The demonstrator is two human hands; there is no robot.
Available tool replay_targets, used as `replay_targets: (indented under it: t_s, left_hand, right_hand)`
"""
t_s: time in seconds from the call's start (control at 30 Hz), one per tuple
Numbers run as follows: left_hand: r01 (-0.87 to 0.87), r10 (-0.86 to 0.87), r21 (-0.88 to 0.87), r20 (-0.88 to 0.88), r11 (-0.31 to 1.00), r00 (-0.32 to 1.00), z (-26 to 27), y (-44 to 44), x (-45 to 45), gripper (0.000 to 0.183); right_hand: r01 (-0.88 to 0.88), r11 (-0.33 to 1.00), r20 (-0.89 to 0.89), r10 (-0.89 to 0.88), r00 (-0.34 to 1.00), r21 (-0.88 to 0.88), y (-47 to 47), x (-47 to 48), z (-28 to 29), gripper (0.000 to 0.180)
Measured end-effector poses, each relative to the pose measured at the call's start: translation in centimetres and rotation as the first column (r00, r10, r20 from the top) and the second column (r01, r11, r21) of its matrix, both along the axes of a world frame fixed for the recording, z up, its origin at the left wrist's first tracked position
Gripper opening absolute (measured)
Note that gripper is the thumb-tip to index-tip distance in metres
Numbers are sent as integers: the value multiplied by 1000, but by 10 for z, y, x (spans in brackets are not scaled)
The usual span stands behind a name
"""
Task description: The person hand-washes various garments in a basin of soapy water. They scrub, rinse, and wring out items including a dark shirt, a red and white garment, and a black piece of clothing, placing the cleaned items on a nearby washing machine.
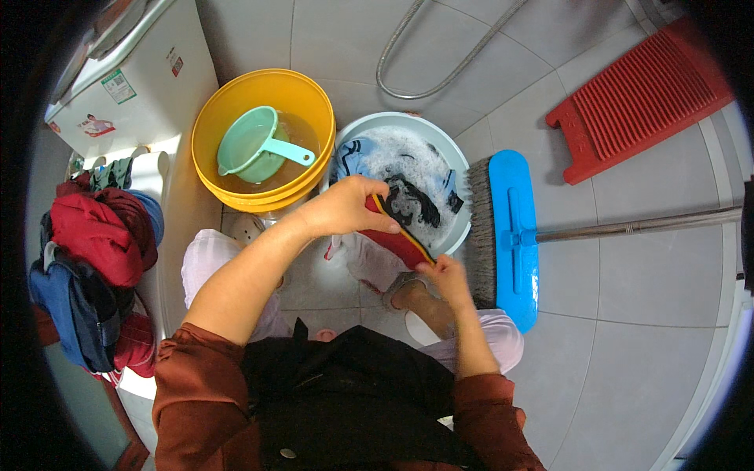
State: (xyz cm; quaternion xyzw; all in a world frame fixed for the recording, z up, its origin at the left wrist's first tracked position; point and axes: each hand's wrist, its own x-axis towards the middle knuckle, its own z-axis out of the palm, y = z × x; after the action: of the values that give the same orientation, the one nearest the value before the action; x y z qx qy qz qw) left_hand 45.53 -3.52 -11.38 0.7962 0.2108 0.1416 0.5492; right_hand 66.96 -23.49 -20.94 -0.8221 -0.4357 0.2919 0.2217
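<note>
Both hands hold a thin red piece with a yellow and black edge (397,244), possibly a shoe insole. My left hand (350,206) pinches its upper end between thumb and fingers. At its lower right end, my right hand (446,272) grips the edge. The piece slants across the near rim of a pale blue plastic basin (462,229). White suds (383,150) fill much of that basin. Among them lie a light blue cloth item (352,154) with dark stripes and a black item (418,200); the suds partly hide both.
A yellow bucket (203,112) holds cloudy water and a mint-green dipper (250,147). Right of the basin is a blue broom (513,235). A red plastic washboard (642,100) leans against the wall. At left, clothes (100,235) are piled beside a white appliance (147,59). A metal shower hose (386,73) hangs above.
</note>
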Motion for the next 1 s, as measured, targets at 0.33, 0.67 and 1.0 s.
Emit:
replay_targets:
  t_s: [0.33,0.67,1.0]
  left_hand:
    - [-30,57,298,-83,954,995,-3,5,-1,36]
    - [-215,109,358,293,909,950,-18,11,19,16]
    - [-168,428,-804,116,570,897,-34,-24,68,24]
  right_hand:
    - [736,518,-835,-73,545,435,24,13,77,21]
    - [-174,906,211,97,973,385,55,15,79,22]
    - [48,774,-240,137,961,631,100,-60,53,62]
